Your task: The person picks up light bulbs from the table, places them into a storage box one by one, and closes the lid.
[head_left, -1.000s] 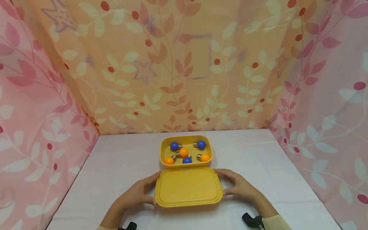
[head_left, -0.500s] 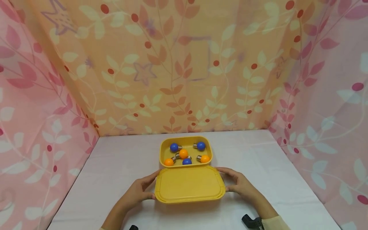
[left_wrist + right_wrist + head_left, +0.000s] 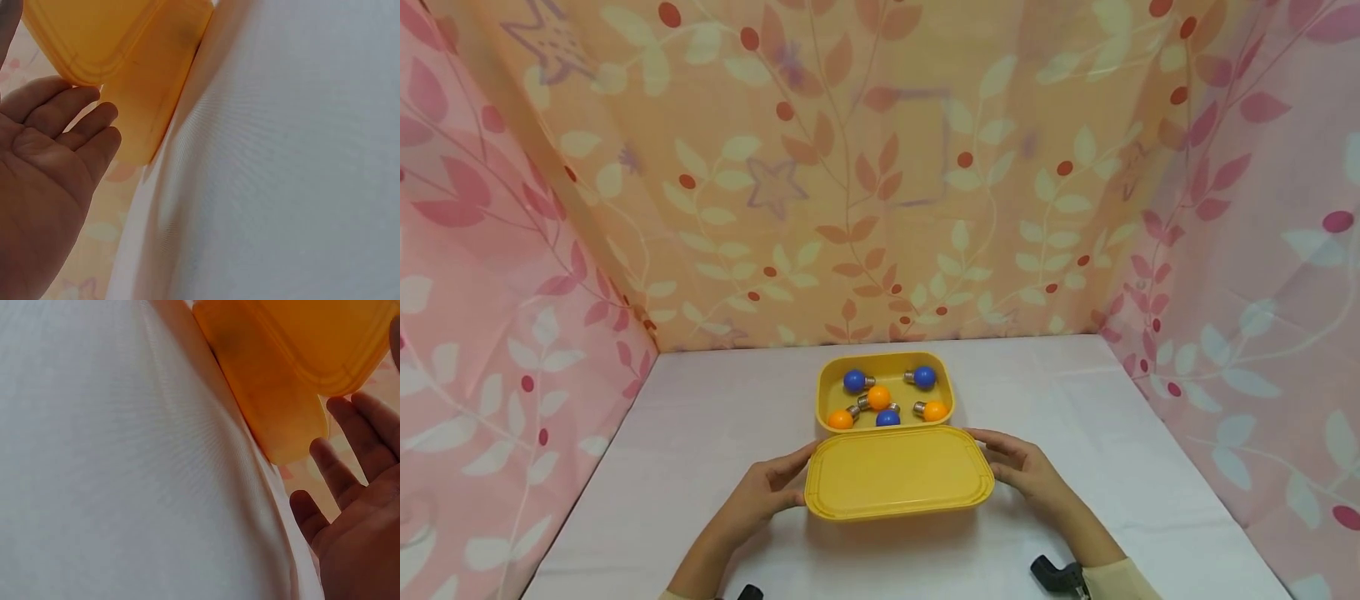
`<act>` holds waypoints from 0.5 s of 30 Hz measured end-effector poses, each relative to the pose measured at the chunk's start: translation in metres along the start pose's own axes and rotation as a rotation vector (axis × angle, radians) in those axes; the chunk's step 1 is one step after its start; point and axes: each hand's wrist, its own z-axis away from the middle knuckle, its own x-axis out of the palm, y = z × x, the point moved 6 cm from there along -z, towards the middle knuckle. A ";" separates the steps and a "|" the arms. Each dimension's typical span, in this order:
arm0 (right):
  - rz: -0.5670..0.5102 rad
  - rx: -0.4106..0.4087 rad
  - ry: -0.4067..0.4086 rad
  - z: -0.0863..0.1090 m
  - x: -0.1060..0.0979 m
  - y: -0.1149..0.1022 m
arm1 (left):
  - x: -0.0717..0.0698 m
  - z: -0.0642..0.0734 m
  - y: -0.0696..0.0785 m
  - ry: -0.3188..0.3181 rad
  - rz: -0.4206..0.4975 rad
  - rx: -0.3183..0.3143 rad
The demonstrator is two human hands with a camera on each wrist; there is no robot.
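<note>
A yellow lid (image 3: 898, 473) is held level above the table between my two hands, its far edge right at the near rim of the yellow box (image 3: 895, 367). My left hand (image 3: 766, 492) grips the lid's left end, fingers at the far corner and thumb at the near side. At the other end my right hand (image 3: 1030, 477) holds it the same way. Inside the box lie small light bulbs with metal screw bases: blue bulbs (image 3: 854, 381) and orange bulbs (image 3: 878, 397). Both wrist views show the lid's underside, with fingertips at its corner and the box wall (image 3: 147, 87) beyond.
A white cloth (image 3: 715, 417) covers the table under the box. Patterned curtains stand on three sides, with the orange back curtain (image 3: 850, 208) rising behind the table. A black device (image 3: 1060, 575) is worn at the right wrist.
Both hands have raised the lid and brought it forward, up to the box's near rim. Its shadow on the cloth has grown. The box and bulbs stay where they were.
</note>
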 end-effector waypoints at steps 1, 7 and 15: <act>-0.009 0.006 0.002 0.000 0.000 0.000 | 0.000 0.000 0.001 0.004 -0.006 0.006; -0.019 0.038 0.033 0.002 0.001 0.001 | 0.003 0.002 0.004 0.019 0.000 0.031; 0.009 0.000 0.084 -0.005 -0.002 -0.001 | 0.003 -0.002 0.006 0.077 0.022 0.028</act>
